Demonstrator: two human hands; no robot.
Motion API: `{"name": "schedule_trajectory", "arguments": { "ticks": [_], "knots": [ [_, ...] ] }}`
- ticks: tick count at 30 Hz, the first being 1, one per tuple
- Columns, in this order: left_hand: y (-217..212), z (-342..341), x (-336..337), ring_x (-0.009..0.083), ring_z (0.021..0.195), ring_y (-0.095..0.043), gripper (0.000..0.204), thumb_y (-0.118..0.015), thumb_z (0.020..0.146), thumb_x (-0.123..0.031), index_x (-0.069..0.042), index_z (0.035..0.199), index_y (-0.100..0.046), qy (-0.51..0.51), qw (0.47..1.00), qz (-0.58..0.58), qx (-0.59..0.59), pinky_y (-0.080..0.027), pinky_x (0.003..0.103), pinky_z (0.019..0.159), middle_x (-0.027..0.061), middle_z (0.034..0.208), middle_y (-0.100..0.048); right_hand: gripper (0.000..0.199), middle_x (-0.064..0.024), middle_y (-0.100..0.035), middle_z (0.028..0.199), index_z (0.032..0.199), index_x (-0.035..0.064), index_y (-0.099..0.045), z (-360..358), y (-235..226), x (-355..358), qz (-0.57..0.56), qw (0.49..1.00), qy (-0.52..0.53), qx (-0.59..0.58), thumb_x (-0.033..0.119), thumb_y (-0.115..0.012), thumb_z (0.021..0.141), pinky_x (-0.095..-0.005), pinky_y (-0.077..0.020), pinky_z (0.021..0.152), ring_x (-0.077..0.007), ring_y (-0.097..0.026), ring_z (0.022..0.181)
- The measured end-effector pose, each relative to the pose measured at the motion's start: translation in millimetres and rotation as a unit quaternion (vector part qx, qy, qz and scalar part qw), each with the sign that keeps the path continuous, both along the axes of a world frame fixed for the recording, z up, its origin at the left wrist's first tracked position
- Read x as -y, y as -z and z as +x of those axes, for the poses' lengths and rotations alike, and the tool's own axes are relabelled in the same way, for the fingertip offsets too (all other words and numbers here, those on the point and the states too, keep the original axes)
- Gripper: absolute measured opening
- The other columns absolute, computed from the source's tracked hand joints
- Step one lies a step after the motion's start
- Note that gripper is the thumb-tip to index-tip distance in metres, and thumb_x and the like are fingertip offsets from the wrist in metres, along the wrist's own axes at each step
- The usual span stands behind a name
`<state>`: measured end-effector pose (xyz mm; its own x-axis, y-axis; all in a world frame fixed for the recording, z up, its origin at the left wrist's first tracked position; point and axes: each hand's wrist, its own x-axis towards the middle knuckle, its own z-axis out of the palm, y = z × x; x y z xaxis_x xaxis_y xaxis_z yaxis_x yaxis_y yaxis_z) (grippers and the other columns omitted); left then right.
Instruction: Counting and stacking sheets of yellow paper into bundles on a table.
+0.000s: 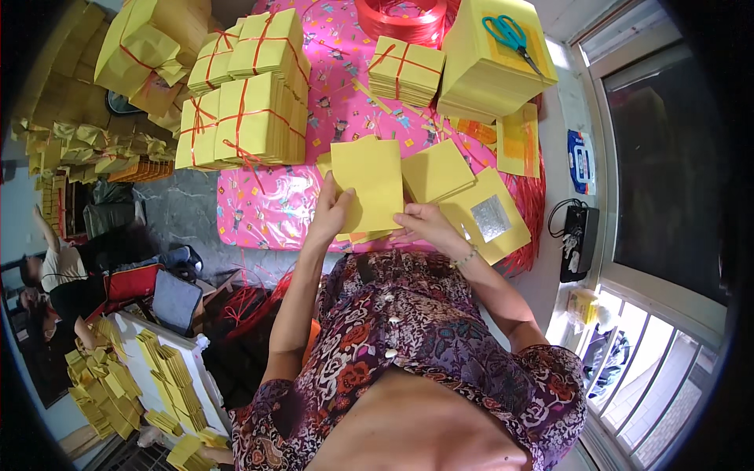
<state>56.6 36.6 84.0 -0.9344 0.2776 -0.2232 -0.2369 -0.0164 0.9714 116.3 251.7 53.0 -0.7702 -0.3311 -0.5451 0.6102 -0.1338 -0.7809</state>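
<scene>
Both of my hands hold a small stack of yellow paper sheets (371,182) above the near edge of the table. My left hand (331,213) is closed on its left edge, thumb on top. With thumb and fingers, my right hand (428,226) pinches the lower right corner. Just right of the stack lies another yellow paper pile (438,166). Nearer my right wrist is a yellow sheet (506,206) bearing a silver foil square (491,218). More yellow paper peeks out beneath the held stack; how many sheets I hold cannot be made out.
Red-tied yellow paper bundles (263,118) stand at the table's left. A smaller tied bundle (404,69) sits farther back, beside a tall paper stack (491,71) with teal-handled scissors (510,35) on top. Red strapping coil (404,17) lies behind. Another person (67,267) is at left.
</scene>
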Motion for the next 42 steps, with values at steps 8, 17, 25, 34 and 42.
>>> {"name": "schedule_trajectory", "arguments": {
  "ticks": [8,17,25,34,42],
  "knots": [
    [2.4,-6.2,14.9,0.0167,0.118,-0.046,0.054,-0.048,0.091,-0.001,0.001,0.141,-0.03,0.234,0.971,-0.032,0.024,-0.036,0.03,0.099,0.0106,0.126,-0.052,0.029,-0.0013,-0.065,0.087,0.099,0.0042,-0.061,-24.9,-6.0,-32.6,0.054,0.997,0.016,-0.056,0.031,-0.065,0.09,-0.0206,-0.0532,0.063,-0.0066,-0.063,0.074],
    [13.7,-29.6,-1.5,0.0117,0.095,-0.055,0.048,-0.06,0.09,-0.014,-0.002,0.134,-0.043,0.256,0.961,-0.056,0.085,-0.044,0.027,0.083,0.0044,0.105,-0.061,0.015,-0.0007,-0.065,0.092,0.104,0.0055,-0.058,-13.8,11.0,-60.1,0.078,0.993,0.021,-0.082,0.017,-0.059,0.094,-0.022,-0.0559,0.061,-0.0073,-0.063,0.074],
    [64.0,-57.9,-59.0,0.0143,0.077,-0.064,0.056,-0.07,0.085,-0.016,-0.004,0.131,-0.042,0.079,0.979,0.051,0.183,-0.054,0.027,0.071,0.0063,0.091,-0.065,0.018,-0.0044,-0.063,0.092,0.106,0.0025,-0.056,-29.9,48.9,-118.6,0.136,0.965,0.218,-0.05,0.018,-0.055,0.095,-0.025,-0.0568,0.063,-0.0111,-0.063,0.073],
    [126.5,-52.2,-104.5,0.0131,0.064,-0.06,0.048,-0.068,0.08,-0.001,0.002,0.122,-0.044,0.019,0.991,-0.019,0.133,-0.053,0.027,0.052,0.0051,0.075,-0.059,0.022,-0.0078,-0.064,0.085,0.1,-0.0009,-0.058,-32.9,91.9,-139.0,0.3,0.925,0.213,-0.1,0.019,-0.06,0.092,-0.0245,-0.0519,0.057,-0.013,-0.062,0.065],
    [152.4,-42.1,-110.7,0.0154,0.07,-0.063,0.045,-0.067,0.08,-0.002,0.0,0.12,-0.047,0.014,0.982,-0.152,0.107,-0.055,0.027,0.055,0.0073,0.08,-0.061,0.025,-0.0146,-0.056,0.09,0.099,0.0027,-0.057,-26.0,82.0,-123.6,0.662,0.712,0.075,-0.223,0.022,-0.065,0.085,-0.0416,-0.0491,0.07,-0.0308,-0.061,0.08]
  ]
}}
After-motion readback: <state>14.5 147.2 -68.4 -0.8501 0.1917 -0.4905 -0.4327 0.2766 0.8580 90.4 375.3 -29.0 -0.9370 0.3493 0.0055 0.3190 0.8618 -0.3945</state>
